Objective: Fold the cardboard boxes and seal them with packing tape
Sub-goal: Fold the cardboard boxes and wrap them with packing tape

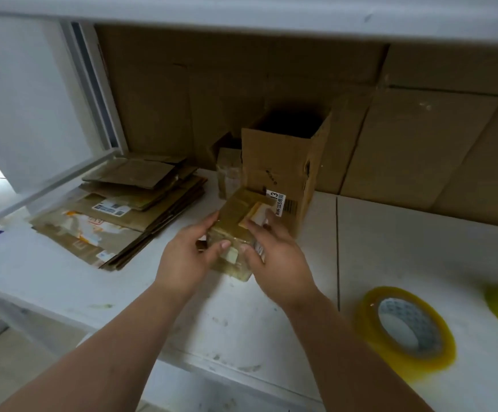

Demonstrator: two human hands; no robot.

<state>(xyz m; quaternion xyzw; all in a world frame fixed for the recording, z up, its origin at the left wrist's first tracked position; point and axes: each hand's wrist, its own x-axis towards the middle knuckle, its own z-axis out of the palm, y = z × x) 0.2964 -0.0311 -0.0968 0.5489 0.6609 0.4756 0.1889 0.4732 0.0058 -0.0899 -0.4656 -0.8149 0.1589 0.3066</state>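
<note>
White work table (390, 251) backed by large stacked cartons (420, 138). An open upright carton (277, 171) stands at centre; a pile of flattened boxes (117, 215) lies to its left. Two tape rolls (405, 325) rest at right. Above the table, just before the upright carton, the left hand (188, 257) and right hand (274, 260) grip a small taped box (235, 233) from either side, fingers curled round it.

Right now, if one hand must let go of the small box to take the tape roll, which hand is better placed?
The right hand. The tape roll lies on the table on the right side. The left hand grips the small box and can keep holding it.
</note>
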